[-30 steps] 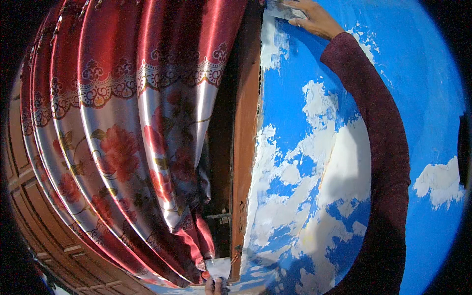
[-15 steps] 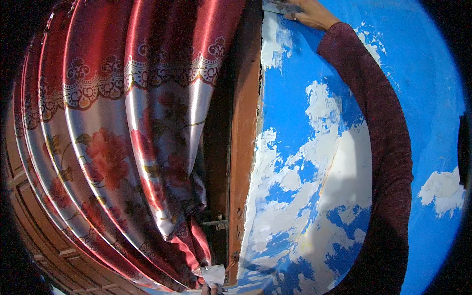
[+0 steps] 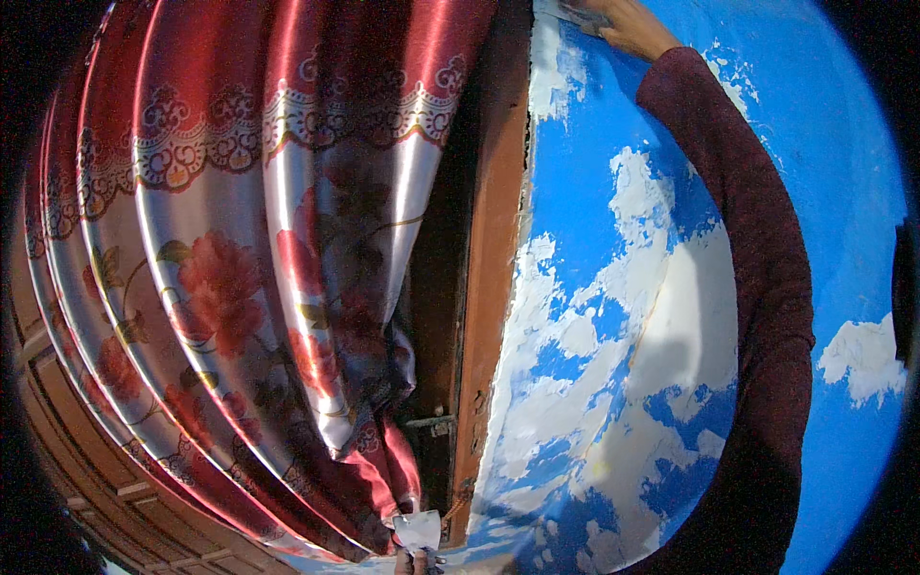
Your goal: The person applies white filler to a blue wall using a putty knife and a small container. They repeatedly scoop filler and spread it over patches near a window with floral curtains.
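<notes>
My right hand [image 3: 623,24], in a maroon sleeve [image 3: 728,192], reaches to the top of the blue wall [image 3: 843,240] beside the wooden frame, on what looks like a flat metal scraper [image 3: 581,13], partly out of view. White patches [image 3: 561,383] with rough edges cover parts of the wall. At the bottom centre my left hand [image 3: 414,563] grips a flat, pale metal blade [image 3: 417,532] against the lower end of the red satin curtain [image 3: 211,287], which has lace-pattern bands and flowers.
A brown wooden frame [image 3: 494,240] runs vertically between curtain and wall, with a dark gap and a metal bolt [image 3: 431,422] beside it. A panelled wooden door [image 3: 115,489] shows at lower left behind the curtain. A dark object [image 3: 901,292] is at the far right edge.
My right hand and arm have moved up and slightly right in the picture, the hand now nearer the top edge. The whole view has shifted a little. The blade in my left hand sits slightly lower.
</notes>
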The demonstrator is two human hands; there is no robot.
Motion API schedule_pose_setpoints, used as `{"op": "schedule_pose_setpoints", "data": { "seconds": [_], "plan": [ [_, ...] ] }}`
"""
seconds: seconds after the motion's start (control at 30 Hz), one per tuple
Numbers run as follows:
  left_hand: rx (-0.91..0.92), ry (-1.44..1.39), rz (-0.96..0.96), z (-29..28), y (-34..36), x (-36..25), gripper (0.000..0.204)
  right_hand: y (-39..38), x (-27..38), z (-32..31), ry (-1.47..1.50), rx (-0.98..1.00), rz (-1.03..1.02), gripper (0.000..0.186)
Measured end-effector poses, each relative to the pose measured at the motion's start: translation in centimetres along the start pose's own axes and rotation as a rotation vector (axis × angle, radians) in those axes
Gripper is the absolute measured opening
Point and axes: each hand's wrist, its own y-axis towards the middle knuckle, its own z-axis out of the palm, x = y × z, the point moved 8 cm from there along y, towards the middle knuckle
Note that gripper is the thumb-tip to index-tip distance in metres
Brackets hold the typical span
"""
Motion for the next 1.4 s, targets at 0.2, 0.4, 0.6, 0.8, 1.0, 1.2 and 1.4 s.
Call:
{"op": "schedule_pose_setpoints", "data": {
  "seconds": [0.2, 0.4, 0.6, 0.8, 1.0, 1.2, 1.4],
  "plan": [
    [-0.049, -0.151, -0.048, -2.4, -1.7, 0.4, 0.025, -5.9, -4.2, -0.1, -0.123, 0.174, 0.203, 0.059],
    [-0.037, -0.061, -0.019, -4.4, 0.2, 3.2, 0.026, -6.1, 0.5, -4.6, -0.132, 0.009, 0.358, 0.052],
    [-0.019, -0.090, 0.015, -4.5, 0.5, 3.6, 0.023, -0.4, 7.3, -8.6, -0.101, -0.028, 0.540, 0.031],
    [0.079, -0.203, -0.132, -1.7, -1.7, 0.5, 0.019, 1.7, 6.2, -8.0, -0.231, -0.029, 0.580, 0.034],
    [0.109, -0.130, -0.039, -3.2, -1.0, 0.3, 0.017, 0.5, 6.3, -8.6, -0.250, -0.046, 0.528, 0.028],
    [0.020, -0.182, -0.143, -6.0, -0.2, 3.5, 0.020, -0.8, 7.7, -9.2, -0.468, -0.050, 0.397, 0.027],
    [0.058, -0.170, -0.152, -5.6, -0.5, 3.0, 0.020, 0.1, 9.1, -8.4, -0.454, -0.131, 0.247, 0.026]
  ]
}}
